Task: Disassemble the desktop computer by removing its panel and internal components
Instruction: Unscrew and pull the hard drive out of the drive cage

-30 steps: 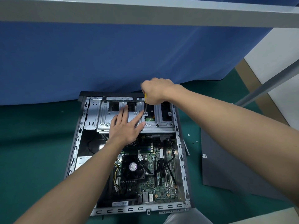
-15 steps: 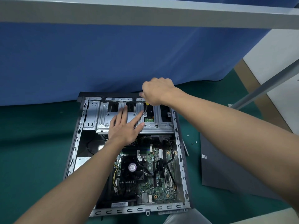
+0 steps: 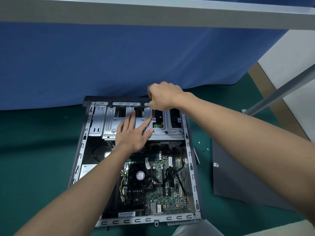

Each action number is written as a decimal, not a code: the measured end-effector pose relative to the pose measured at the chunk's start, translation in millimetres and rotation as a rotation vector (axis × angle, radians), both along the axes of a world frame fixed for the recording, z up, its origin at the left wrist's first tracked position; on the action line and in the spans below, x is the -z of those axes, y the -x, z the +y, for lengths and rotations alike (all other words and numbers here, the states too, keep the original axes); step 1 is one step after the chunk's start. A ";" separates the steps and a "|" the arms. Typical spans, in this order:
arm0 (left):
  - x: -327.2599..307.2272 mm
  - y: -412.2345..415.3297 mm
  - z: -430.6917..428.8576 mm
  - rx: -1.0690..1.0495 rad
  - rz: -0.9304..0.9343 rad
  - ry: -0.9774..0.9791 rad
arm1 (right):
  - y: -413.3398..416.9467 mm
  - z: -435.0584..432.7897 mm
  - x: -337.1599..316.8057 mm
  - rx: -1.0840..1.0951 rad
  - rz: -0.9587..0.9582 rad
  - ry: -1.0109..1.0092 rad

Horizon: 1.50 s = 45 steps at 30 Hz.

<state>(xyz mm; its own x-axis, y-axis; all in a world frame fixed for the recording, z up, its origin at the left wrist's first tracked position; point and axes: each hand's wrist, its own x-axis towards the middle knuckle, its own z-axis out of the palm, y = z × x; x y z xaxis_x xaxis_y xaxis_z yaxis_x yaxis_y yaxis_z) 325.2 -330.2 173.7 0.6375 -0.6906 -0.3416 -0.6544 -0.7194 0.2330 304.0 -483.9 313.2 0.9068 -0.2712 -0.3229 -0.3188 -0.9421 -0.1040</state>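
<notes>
Grey metal desktop case lying open on its side on a green mat.
Near edge: a white barcode label, print too small for us to read. Inside we log a green motherboard and a black fan with an unreadable round sticker. The dark grey side panel lies apart to the right, loose screws between. Left hand rests flat, fingers straight, on the silver metal drive cage. Right hand curls round a yellow-handled screwdriver, tip on a cage screw.
</notes>
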 end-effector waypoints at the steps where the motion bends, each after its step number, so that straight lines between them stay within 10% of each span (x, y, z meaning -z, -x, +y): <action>1: 0.2 -0.1 0.0 0.001 0.000 -0.002 | -0.5 0.4 -0.3 0.007 0.014 0.024; 45: 0.3 0.5 -0.1 -0.014 0.000 -0.006 | 0.0 -3.4 1.5 0.028 -0.008 0.155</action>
<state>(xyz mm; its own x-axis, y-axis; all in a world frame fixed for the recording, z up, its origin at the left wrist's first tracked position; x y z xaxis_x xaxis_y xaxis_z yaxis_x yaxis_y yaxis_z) 324.7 -330.3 173.4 0.6473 -0.6791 -0.3461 -0.6439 -0.7302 0.2284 304.0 -487.4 311.7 0.9004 -0.3425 -0.2682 -0.3449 -0.9378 0.0397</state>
